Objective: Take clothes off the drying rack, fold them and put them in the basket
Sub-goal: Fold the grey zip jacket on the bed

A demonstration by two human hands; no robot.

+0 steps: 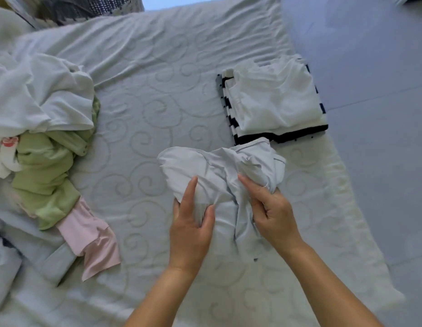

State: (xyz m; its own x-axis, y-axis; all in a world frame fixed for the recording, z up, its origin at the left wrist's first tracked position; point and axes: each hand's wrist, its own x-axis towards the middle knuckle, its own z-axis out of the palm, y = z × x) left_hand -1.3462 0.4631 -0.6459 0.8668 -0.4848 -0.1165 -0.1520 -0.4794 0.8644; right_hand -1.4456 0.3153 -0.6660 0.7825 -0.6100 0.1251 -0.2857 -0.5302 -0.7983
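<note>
1. The right hand (273,213) has its fingers curled into a bunch of the pale grey garment (217,166). The left hand (191,223) pinches a ridge of the same cloth between thumb and curled fingers, index finger lying straight on the fabric.
2. Two holds set apart on one piece look like a way to draw it flat, so I judge this as spreading, with the fold itself not yet begun.
3. The garment lies crumpled on the bed sheet (146,90), towards its near right part. Its far edge meets the folded stack (276,100) (touching or slightly overlapping, I cannot tell which).
4. That stack, a white piece on a black-and-white striped one, sits squared up near the bed's right edge, probably parked there to go to the basket together.
5. The unfolded pile (47,161) of white, green and pink cloth lies well apart on the left.
6. Open sheet runs between pile and garment, so spreading leftward has room. Rightward is tighter, because the bed edge and floor (370,90) are near, and pulling away from the person could nudge the stack.
7. No basket shows plainly.
</note>
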